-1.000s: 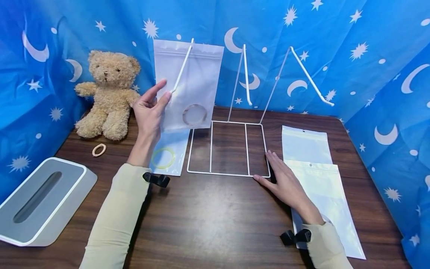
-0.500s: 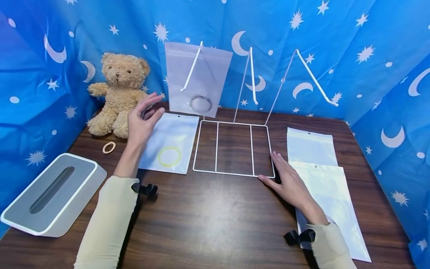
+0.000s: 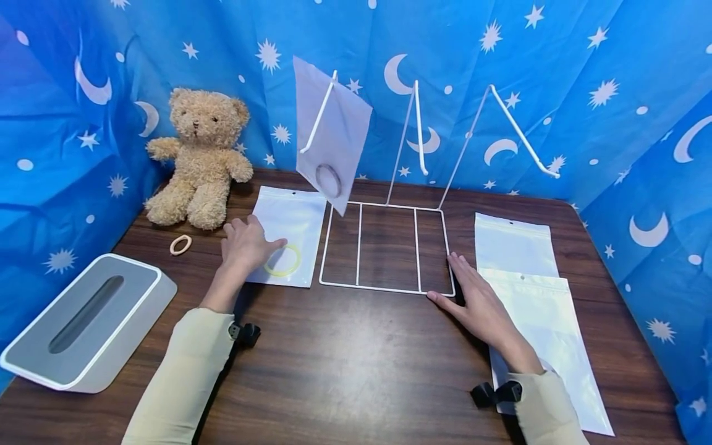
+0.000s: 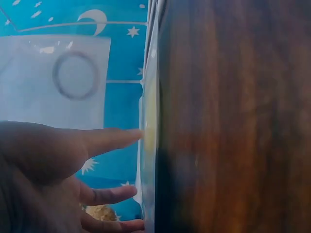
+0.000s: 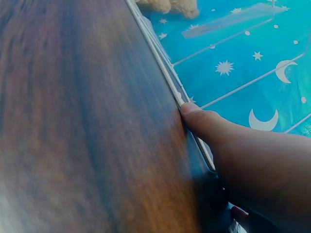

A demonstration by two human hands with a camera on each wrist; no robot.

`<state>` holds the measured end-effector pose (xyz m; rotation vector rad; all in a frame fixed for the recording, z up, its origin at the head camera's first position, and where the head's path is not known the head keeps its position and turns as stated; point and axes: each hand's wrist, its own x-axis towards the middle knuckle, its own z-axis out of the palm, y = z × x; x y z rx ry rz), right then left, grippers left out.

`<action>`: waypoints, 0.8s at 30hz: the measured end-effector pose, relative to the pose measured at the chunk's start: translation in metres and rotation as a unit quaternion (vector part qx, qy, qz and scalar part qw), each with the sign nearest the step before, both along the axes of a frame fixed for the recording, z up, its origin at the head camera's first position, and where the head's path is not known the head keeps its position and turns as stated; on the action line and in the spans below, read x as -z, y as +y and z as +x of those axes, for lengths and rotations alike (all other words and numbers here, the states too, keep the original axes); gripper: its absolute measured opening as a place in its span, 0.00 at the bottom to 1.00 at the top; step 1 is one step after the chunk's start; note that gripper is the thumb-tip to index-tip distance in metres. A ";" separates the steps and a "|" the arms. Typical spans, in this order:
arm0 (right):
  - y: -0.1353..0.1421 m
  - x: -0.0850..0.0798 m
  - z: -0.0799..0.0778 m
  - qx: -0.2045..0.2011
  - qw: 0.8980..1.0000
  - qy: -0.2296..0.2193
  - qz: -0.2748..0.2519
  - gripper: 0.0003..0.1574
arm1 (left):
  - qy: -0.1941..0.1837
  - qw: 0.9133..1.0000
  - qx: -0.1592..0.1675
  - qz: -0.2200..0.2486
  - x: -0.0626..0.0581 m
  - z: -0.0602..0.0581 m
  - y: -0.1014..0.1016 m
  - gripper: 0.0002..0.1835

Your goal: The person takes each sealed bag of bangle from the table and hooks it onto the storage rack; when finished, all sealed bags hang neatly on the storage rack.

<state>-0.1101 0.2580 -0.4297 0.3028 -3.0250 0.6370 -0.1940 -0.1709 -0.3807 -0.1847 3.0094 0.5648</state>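
Left hand has fingers spread, gripping nothing, at a flat bag with yellow ring on the bench. Left wrist view shows bag edge-on, straight thumb reaching it. Right hand, fingers extended, rests at wire rack corner; right wrist view: thumb on bar. Only head view shows the tissue box.
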 end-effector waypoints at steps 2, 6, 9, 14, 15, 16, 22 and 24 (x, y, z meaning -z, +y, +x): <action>0.000 0.001 0.000 -0.001 1.000 0.002 -0.002 0.63 | 0.000 1.000 -0.007 0.004 0.001 -0.001 -0.001 0.45; 0.000 0.003 0.000 -0.005 1.000 0.013 -0.005 0.62 | 0.007 0.999 -0.008 0.044 0.002 -0.003 -0.007 0.38; 0.000 0.003 0.000 -0.006 1.000 0.019 -0.007 0.62 | 0.007 0.997 -0.009 0.073 0.002 -0.005 -0.009 0.35; 0.001 0.001 0.000 -0.005 1.000 0.024 -0.005 0.62 | -0.018 0.995 -0.014 0.095 -0.001 -0.016 -0.009 0.35; 0.000 0.001 0.000 -0.004 1.000 0.023 -0.004 0.62 | -0.024 0.995 -0.018 0.097 -0.002 -0.018 -0.008 0.34; 0.000 0.001 -0.001 -0.004 1.000 0.022 -0.003 0.62 | -0.029 0.994 -0.022 0.099 -0.003 -0.020 -0.008 0.34; -0.002 0.001 -0.001 -0.005 1.000 0.015 -0.001 0.62 | -0.038 0.996 -0.058 0.055 0.000 -0.027 0.001 0.42; -0.002 0.001 -0.001 -0.006 1.000 0.015 -0.002 0.62 | -0.033 0.997 -0.067 0.036 0.000 -0.029 0.003 0.48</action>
